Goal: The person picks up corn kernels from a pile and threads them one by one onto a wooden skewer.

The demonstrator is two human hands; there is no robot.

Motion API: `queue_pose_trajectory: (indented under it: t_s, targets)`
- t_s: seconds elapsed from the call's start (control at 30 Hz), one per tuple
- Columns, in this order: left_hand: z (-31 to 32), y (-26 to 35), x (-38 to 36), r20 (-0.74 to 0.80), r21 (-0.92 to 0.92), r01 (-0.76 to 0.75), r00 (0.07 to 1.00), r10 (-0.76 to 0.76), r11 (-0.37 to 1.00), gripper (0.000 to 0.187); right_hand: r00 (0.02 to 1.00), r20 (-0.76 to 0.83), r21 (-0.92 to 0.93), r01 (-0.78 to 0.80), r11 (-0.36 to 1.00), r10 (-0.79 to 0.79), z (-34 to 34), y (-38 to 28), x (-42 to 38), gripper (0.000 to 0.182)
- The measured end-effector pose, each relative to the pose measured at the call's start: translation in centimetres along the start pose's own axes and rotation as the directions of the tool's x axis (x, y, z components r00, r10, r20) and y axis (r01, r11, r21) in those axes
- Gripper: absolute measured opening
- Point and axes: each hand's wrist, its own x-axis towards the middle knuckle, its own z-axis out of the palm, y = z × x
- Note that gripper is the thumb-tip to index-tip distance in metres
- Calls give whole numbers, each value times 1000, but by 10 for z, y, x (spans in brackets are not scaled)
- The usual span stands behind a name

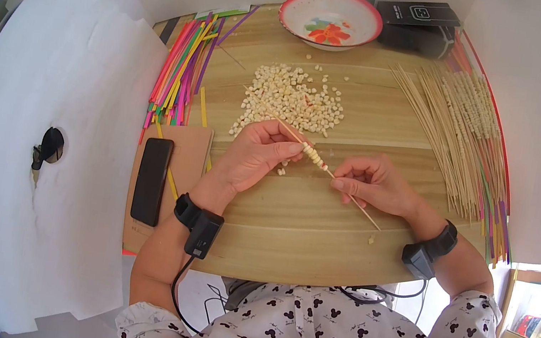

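Note:
A thin wooden skewer [364, 212] slants between my hands above the table, its lower end pointing toward my body. Pale kernel-like pieces [315, 156], with a few reddish ones, are threaded along its middle. My left hand [260, 156] is closed around the upper part, thumb and fingers at the end of the threaded row. My right hand [377, 185] pinches the bare stick just below the row. Beyond my left hand lies a loose pile of the same pale pieces [290, 96].
An enamel bowl [290, 17] with a red rim stands at the back, beside a black box [421, 13]. Bundled skewers [430, 125], many threaded, lie right. Coloured strips [183, 67], a notebook [198, 149] and a phone [152, 181] lie left. Cables [175, 290] hang from both wrist devices.

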Motion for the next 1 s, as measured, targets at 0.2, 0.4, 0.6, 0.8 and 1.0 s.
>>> queue_pose_trajectory:
  t_s: [0.2,0.4,0.6,0.8,1.0]
  targets:
    - [-5,0,5,38,10,-10,999,10,1000,15,1000,2,-19,10,1000,-10,-3,-2,3,13]
    - [-2,2,6,-3,127,-46,999,47,991,11,1000,-20,-6,4,1000,-4,-3,-2,3,14]
    - [-2,28,2,-182,324,-113,967,179,939,9,995,-92,30,28,999,-25,-6,1,5,15]
    - [-7,38,-6,-52,766,-47,989,135,642,7,991,-126,21,39,999,-36,-7,1,6,14]
    - [-7,41,-10,31,905,-59,997,72,422,6,992,-121,27,41,999,-37,-6,0,6,13]
